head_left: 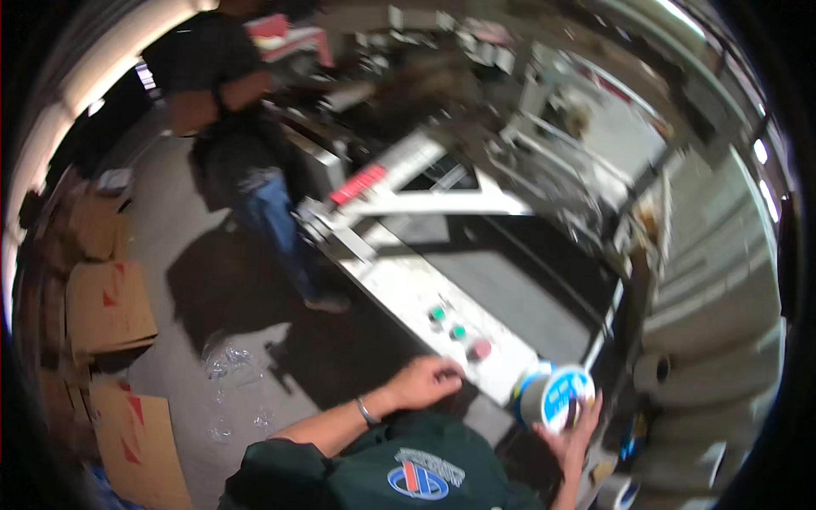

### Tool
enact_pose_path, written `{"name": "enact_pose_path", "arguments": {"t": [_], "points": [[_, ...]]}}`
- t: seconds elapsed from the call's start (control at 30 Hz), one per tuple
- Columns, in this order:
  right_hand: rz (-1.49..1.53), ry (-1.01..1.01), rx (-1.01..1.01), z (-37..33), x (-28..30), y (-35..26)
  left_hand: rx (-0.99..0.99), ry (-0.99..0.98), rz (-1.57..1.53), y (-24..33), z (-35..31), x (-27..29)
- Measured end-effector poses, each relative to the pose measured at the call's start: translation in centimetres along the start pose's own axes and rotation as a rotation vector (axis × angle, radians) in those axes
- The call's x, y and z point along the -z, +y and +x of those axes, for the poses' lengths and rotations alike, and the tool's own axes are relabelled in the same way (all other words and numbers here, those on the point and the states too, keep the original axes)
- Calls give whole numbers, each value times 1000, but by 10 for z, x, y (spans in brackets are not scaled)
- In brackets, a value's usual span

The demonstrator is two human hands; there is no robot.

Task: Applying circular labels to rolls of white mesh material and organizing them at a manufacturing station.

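My right hand (571, 435) grips a thick roll of tape (557, 395) with a blue and white round label on its end, at the near right corner of a machine's white panel (399, 293). Its fingers reach over the label near the dark centre hole. My left hand (425, 382), with a metal band at the wrist, hovers by the panel's near edge. The fingers are loosely bent with a gap to the thumb, and nothing shows between them. Just beyond it on the panel are two green buttons (448, 324) and a red button (479, 349).
A white machine arm (442, 202) with a red strip spans the frame beyond the panel. Another person (229, 127) stands at the far left. Cardboard boxes (110, 306) line the left, and clear plastic film (225, 361) lies on the floor. Large pale rolls (714, 340) stack at the right.
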State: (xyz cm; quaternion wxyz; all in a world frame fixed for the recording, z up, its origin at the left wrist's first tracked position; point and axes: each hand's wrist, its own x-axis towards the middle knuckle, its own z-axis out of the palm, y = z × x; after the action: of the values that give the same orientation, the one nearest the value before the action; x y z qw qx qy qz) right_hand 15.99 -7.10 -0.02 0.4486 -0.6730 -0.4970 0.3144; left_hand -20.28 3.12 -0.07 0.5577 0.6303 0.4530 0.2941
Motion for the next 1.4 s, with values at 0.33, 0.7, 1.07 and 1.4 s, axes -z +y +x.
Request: {"name": "enact_pose_path", "arguments": {"t": [0.33, 0.7, 1.07, 1.4], "points": [[-669, 13, 115, 25, 21, 6, 75, -23, -118, -10, 28, -51], [-485, 92, 153, 25, 33, 33, 73, -165, -137, 1, 37, -105], [288, 259, 17, 16, 91, 52, -382, -58, 463, -24, 76, -201], [448, 384, -110, -14, 180, 88, -167, -171, 973, 2, 125, -292]]}}
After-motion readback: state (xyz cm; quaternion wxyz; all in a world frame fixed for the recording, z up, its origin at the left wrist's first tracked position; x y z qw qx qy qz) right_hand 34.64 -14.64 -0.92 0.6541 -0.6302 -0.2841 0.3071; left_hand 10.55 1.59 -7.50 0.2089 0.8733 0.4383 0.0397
